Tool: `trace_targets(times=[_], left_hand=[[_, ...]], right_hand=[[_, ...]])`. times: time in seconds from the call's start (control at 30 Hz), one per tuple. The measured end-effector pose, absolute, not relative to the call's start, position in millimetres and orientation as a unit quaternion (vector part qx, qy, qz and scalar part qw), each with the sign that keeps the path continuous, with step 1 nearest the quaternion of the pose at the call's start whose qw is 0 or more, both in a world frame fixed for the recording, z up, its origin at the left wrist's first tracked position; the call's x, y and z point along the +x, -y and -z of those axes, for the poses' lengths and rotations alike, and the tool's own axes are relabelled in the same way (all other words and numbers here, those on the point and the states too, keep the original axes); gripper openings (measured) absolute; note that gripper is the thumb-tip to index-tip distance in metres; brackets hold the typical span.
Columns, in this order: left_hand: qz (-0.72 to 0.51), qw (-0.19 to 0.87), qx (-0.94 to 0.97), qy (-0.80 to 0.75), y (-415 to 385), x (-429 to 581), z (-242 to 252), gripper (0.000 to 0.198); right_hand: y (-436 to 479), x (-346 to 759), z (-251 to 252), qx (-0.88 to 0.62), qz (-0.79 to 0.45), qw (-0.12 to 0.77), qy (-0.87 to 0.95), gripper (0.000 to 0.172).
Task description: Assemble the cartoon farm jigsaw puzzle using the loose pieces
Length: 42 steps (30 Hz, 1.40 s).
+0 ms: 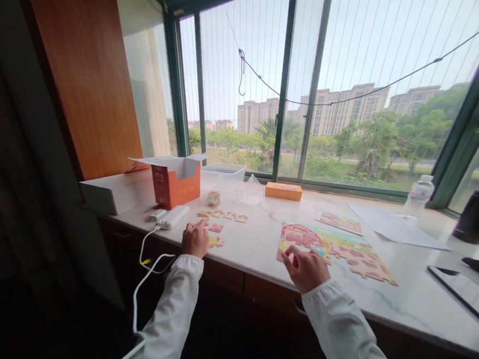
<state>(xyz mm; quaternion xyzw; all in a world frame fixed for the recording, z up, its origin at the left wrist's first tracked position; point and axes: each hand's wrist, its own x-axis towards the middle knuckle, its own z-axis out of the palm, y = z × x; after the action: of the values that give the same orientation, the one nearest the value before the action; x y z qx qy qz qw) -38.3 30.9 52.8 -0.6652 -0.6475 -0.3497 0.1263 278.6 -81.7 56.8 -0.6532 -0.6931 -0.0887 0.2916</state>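
Observation:
My left hand (195, 240) reaches to the loose jigsaw pieces, fingers stretched forward with the tips at a pink piece partly hidden beneath them. Around it lie a pink piece (216, 227), a yellowish piece (216, 242) and a row of pieces (235, 217) farther back. At the lower left edge of a partly assembled jigsaw puzzle (341, 242) is my right hand (307, 267), its fingers loosely bent and apart, holding nothing visible. The puzzle shows a red barn and a brown-spotted pattern, with a jagged gap along its near side. My right hand covers part of it.
A picture card (339, 222) and white paper (396, 226) lie behind the puzzle. An orange box (283, 191), clear tub (225, 174) and open red box (177, 183) stand at the back. White charger (173, 217), bottle (419, 196), black cup (478, 217) and phone (463, 291) flank the workspace.

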Motion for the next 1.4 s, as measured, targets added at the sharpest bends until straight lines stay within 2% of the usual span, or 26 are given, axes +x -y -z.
trace_targets(times=[0.1, 0.2, 0.4, 0.7, 0.87, 1.13, 1.23, 1.4], left_hand=[[0.349, 0.110, -0.666, 0.650, -33.1, -38.6, -42.6, 0.043], [0.349, 0.111, -0.676, 0.639, -33.2, -39.2, -37.6, 0.043], [0.338, 0.103, -0.679, 0.643, -34.5, -41.2, -38.7, 0.044], [0.334, 0.096, -0.674, 0.652, -40.6, -44.8, -34.4, 0.043], [0.337, 0.090, -0.670, 0.655, -41.3, -44.4, -35.9, 0.041], [0.358, 0.106, -0.660, 0.652, -43.7, -42.4, -37.3, 0.040], [0.367, 0.116, -0.657, 0.648, -43.6, -41.7, -38.2, 0.041], [0.380, 0.115, -0.663, 0.635, -41.9, -42.4, -38.8, 0.042]], right_hand=[[59.3, 229.1, -71.2, -0.602, 0.047, 0.244, 0.759, 0.028], [32.8, 189.4, -77.5, -0.573, 0.024, 0.224, 0.788, 0.028], [-16.7, 135.7, -73.4, -0.565, -0.029, 0.225, 0.793, 0.032], [-71.9, 110.0, -60.5, -0.596, -0.086, 0.235, 0.763, 0.048], [-82.6, 109.0, -54.3, -0.592, -0.112, 0.240, 0.762, 0.045], [-88.1, 108.9, -52.7, -0.559, -0.170, 0.306, 0.752, 0.042], [-87.6, 107.0, -52.5, -0.530, -0.213, 0.332, 0.751, 0.035], [-78.7, 109.7, -59.1, -0.527, -0.202, 0.385, 0.730, 0.025]])
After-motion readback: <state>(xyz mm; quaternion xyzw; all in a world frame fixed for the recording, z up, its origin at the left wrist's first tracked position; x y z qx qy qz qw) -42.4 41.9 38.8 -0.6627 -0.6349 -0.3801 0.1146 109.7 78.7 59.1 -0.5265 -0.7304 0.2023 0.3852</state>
